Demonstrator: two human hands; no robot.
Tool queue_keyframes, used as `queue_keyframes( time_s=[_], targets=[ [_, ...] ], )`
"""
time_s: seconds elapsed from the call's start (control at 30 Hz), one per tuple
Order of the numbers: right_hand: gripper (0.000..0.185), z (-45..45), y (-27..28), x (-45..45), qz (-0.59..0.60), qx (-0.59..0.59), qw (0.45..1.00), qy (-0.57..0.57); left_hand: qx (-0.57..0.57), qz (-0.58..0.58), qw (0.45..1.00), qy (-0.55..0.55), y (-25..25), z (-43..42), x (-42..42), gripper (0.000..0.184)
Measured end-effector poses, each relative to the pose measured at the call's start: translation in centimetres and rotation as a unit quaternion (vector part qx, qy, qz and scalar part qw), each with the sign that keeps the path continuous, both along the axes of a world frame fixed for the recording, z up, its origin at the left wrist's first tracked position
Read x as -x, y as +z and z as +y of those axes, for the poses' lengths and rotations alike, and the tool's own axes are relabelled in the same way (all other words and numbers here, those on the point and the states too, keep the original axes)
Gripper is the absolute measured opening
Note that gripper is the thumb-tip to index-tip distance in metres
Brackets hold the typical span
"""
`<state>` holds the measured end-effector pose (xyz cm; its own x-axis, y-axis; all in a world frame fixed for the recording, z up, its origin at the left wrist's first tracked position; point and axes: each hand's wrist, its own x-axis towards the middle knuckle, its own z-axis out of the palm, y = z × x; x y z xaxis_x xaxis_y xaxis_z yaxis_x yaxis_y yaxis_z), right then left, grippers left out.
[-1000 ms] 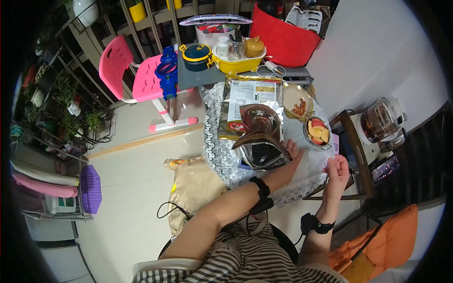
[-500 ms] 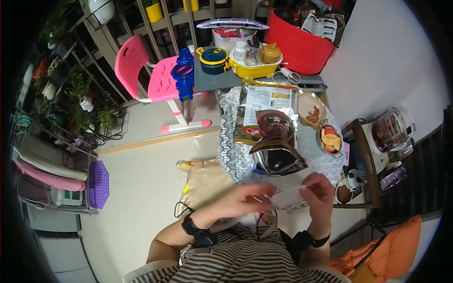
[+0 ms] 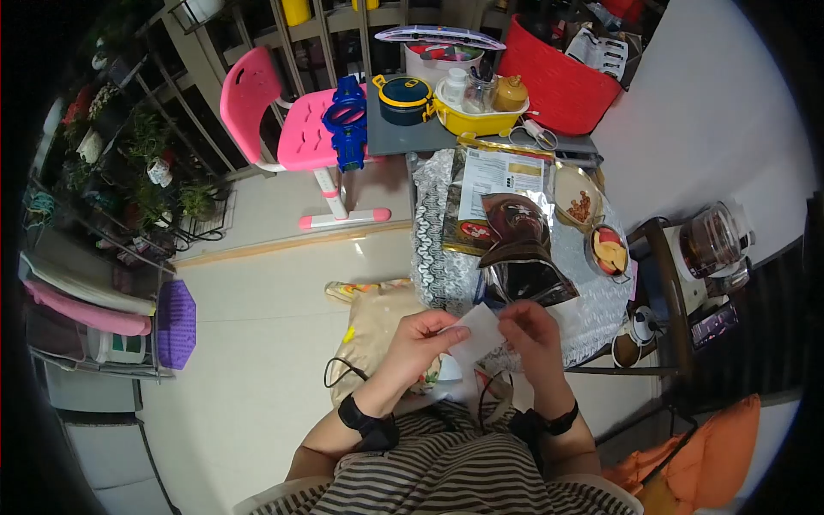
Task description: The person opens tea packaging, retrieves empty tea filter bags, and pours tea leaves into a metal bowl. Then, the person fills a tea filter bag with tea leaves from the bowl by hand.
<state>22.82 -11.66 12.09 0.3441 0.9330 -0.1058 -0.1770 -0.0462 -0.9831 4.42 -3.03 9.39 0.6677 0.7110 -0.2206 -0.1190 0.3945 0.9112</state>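
Observation:
Between my two hands is a small white, translucent pouch (image 3: 477,337), thin like paper; I cannot tell whether anything is inside it. My left hand (image 3: 427,340) pinches its left edge between thumb and fingers. At its upper right side, the fingers of my right hand (image 3: 529,333) are drawn together on the edge. Just beyond my hands, an opened dark brown foil bag (image 3: 525,273) lies with its mouth facing me. Under it is a larger gold-edged package (image 3: 468,232) with a white printed label.
On the silver patterned tablecloth (image 3: 433,249) are a bowl of sliced fruit (image 3: 609,256) and a dish with small reddish-brown pieces (image 3: 579,206). A beige bag (image 3: 373,330) stands left of my hands. Behind are a yellow tray (image 3: 476,120) and a pink chair (image 3: 313,129).
My hands have drawn closer together and nearer my body, with the white pouch now upright between them. The view has shifted slightly, and the left hand's fingers have closed on the pouch edge.

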Motion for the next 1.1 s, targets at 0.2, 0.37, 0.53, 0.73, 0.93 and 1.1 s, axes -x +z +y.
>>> queue_keyframes(
  time_s=[0.2, 0.37, 0.53, 0.73, 0.93, 1.1],
  targets=[
    [0.025, 0.5, 0.0, 0.4, -0.153, -0.055, 0.987, 0.001, -0.004, -0.028, 0.996, 0.082, -1.4, -0.1, -0.1, 0.008],
    [0.023, 1.4, 0.8, 1.1, -0.325, -0.053, 0.944, 0.012, -0.088, 0.028, 0.990, 0.105, -2.0, -0.6, 0.8, 0.008],
    [0.017, 1.3, 0.5, 1.3, -0.412, -0.097, 0.906, 0.008, -0.102, -0.048, 0.990, 0.090, -0.4, -0.9, -0.1, 0.020],
    [0.018, 0.4, 0.1, 0.6, -0.525, -0.169, 0.833, -0.038, -0.124, 0.044, 0.989, -0.073, -0.8, -0.9, -0.7, 0.024],
    [0.018, -1.1, -0.3, -0.6, -0.544, -0.166, 0.820, -0.067, -0.186, 0.107, 0.977, -0.020, -1.7, -2.1, -2.4, 0.018],
    [0.020, -1.5, 0.4, -1.0, -0.515, -0.164, 0.837, -0.083, -0.197, 0.077, 0.977, 0.014, -1.5, -2.6, -3.4, 0.019]
  ],
)
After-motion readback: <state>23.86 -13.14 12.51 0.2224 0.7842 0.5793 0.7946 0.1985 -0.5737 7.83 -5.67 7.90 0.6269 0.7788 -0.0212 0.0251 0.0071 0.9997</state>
